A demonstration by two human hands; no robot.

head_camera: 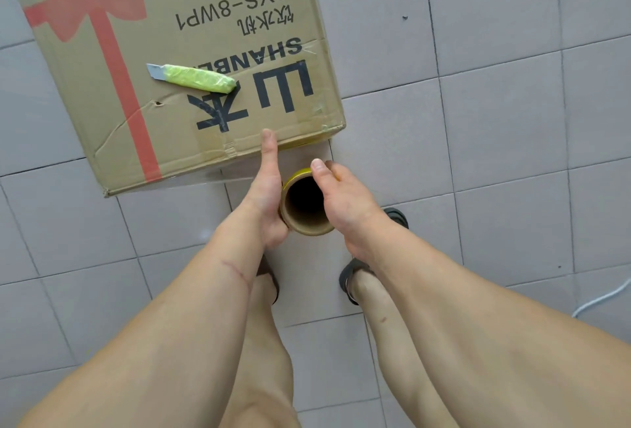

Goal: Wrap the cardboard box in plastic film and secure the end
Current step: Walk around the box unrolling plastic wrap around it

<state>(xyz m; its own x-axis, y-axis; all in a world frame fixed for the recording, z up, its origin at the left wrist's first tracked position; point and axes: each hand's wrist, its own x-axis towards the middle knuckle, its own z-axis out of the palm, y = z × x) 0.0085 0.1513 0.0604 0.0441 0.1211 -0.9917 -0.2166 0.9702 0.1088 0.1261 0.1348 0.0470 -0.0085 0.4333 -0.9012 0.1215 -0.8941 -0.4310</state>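
Observation:
A big cardboard box (191, 62) with a red ribbon print and black lettering stands on the tiled floor, filling the upper left. Just in front of its near right corner I hold a roll of plastic film (305, 219) upright, looking down into its cardboard core. My left hand (268, 195) grips the roll's left side, thumb stretched up toward the box edge. My right hand (345, 198) grips the right side, thumb on the rim. A thin sheet of film seems to run from the roll along the box's near face.
A green utility knife (196, 78) with its blade out lies on top of the box. My feet in dark sandals (351, 277) stand on grey floor tiles (495, 154) below the roll. A white cord (604, 298) lies at the right edge.

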